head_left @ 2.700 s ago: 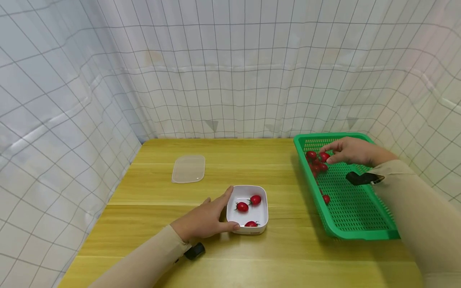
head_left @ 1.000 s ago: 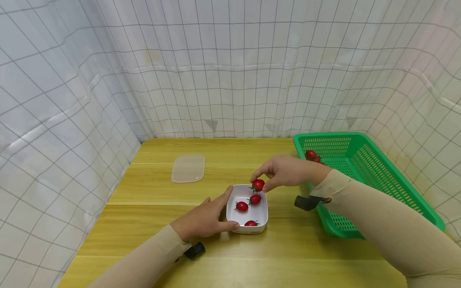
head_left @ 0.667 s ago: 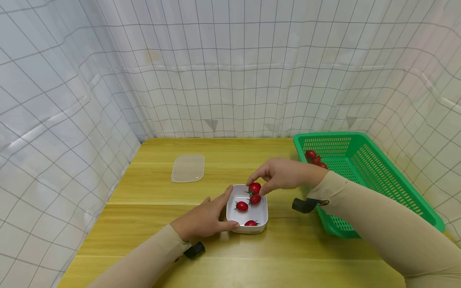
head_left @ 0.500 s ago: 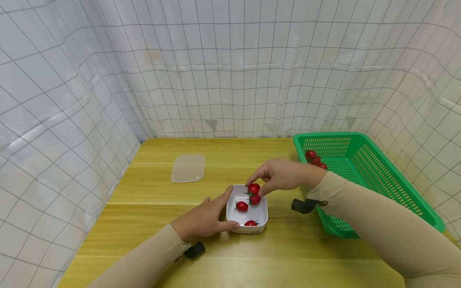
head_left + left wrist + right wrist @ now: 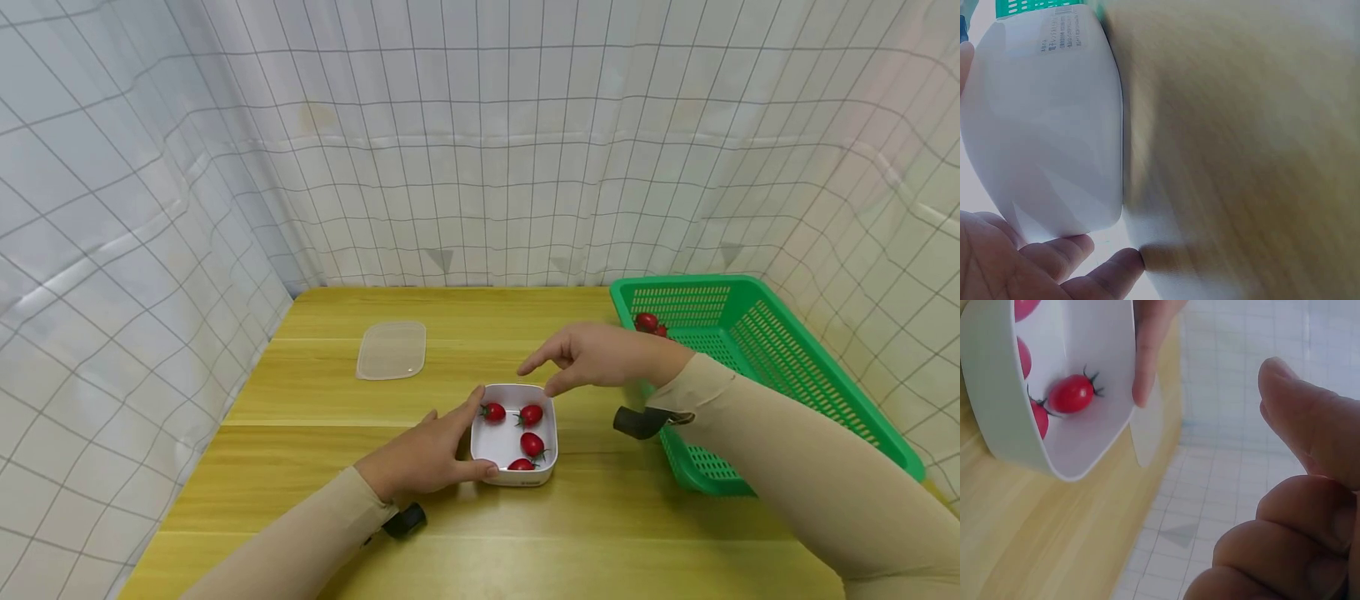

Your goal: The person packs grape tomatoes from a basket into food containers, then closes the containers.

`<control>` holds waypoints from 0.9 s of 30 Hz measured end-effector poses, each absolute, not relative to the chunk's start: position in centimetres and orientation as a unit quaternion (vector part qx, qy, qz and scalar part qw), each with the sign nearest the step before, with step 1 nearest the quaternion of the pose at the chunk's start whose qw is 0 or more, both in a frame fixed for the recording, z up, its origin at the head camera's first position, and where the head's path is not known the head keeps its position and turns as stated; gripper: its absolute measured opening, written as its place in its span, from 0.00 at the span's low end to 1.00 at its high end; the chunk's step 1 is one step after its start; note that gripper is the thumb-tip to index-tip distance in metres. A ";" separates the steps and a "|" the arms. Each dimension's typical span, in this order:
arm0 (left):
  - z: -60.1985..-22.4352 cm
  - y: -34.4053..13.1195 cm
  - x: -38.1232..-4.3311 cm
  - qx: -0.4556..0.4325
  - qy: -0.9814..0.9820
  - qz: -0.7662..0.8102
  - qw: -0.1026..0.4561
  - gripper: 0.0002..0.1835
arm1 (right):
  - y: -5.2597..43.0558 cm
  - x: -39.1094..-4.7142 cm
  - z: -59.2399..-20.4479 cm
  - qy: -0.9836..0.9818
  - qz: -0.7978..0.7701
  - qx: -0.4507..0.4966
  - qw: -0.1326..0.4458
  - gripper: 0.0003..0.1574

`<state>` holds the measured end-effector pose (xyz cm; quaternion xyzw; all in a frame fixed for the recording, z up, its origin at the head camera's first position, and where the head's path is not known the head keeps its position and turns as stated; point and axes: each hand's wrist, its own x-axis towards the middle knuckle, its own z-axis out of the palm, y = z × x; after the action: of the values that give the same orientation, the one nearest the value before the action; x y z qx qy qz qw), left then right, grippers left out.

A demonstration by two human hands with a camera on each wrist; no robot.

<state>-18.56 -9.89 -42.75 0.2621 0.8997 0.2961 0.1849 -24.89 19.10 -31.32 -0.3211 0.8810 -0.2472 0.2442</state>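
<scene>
A white square plastic box (image 5: 500, 448) stands on the wooden table, holding several cherry tomatoes with green stems. My left hand (image 5: 429, 457) grips its left side, thumb at the front corner and index finger at the back corner; the left wrist view has the lower fingers against the box wall. Over the box's back right edge hovers my right hand (image 5: 600, 357), thumb and index finger spread, nothing between them. One tomato (image 5: 492, 412) lies by the back left corner, another (image 5: 530, 415) at the back right, a third (image 5: 532, 444) below that.
A green slotted basket (image 5: 712, 292) stands at the right with red tomatoes (image 5: 647, 322) in its back left corner; the right forearm crosses over it. A translucent lid (image 5: 392, 350) lies at the back left. White gridded curtains surround the table.
My right hand brought a tomato from the basket, let it go in the box, then rose slightly away. Tomatoes in the box have shifted about. My left hand stays in place.
</scene>
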 end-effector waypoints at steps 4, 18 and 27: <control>-42.8 -9.9 -18.6 0.260 0.900 0.298 0.187 0.60 | 20.3 -25.3 -31.0 0.890 -0.256 -0.297 0.232 0.25; -42.8 -9.9 -18.6 0.255 0.902 0.294 0.187 0.61 | 30.0 -28.4 -30.5 0.916 -0.317 -0.180 0.165 0.28; -43.0 -9.8 -18.6 0.259 0.901 0.295 0.184 0.60 | 35.9 -30.1 -33.3 0.955 -0.241 -0.128 0.120 0.30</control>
<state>-18.65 -9.84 -42.96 0.2586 0.9014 0.2945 0.1838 -30.11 35.94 -33.33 -0.1284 0.9546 -0.2408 0.1198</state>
